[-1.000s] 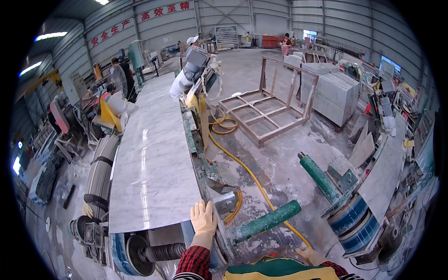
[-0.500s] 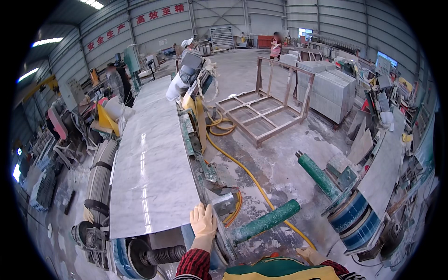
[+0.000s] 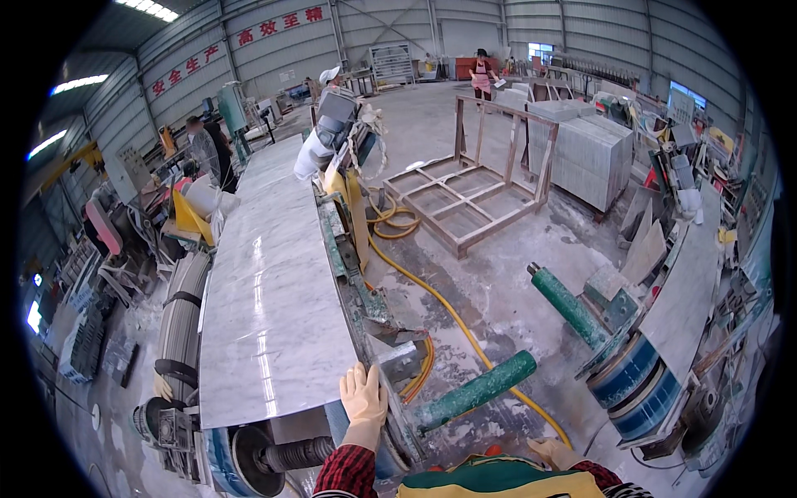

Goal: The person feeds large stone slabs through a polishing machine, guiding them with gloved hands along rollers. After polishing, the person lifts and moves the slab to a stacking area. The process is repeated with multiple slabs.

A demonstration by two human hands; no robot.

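Note:
My left hand point(image 3: 363, 398), in a cream glove, lies flat with its fingers stretched forward at the near right corner of a grey-white marble slab point(image 3: 274, 332). Its fingers are at the slab's edge, beside the metal side rail of the roller conveyor. The slab is long and polished, with a blue conveyor roller point(image 3: 217, 456) below its near end. My right hand point(image 3: 554, 453), also gloved, hangs low at my right side over the floor. Its fingers look loosely extended with nothing in them; part of it is hidden by my green and yellow apron point(image 3: 490, 480).
A green cylinder point(image 3: 477, 390) juts from the conveyor's right side, near a yellow hose point(image 3: 448, 307) on the floor. Beyond stand a wooden frame point(image 3: 498, 228) and stacked slabs point(image 3: 585, 158). Another conveyor point(image 3: 635, 390) is at right. Several people work farther off.
The view has shifted slightly. Both my hands keep their places, the left at the slab's corner. A distant person in a pink apron has moved a little to the left and turned.

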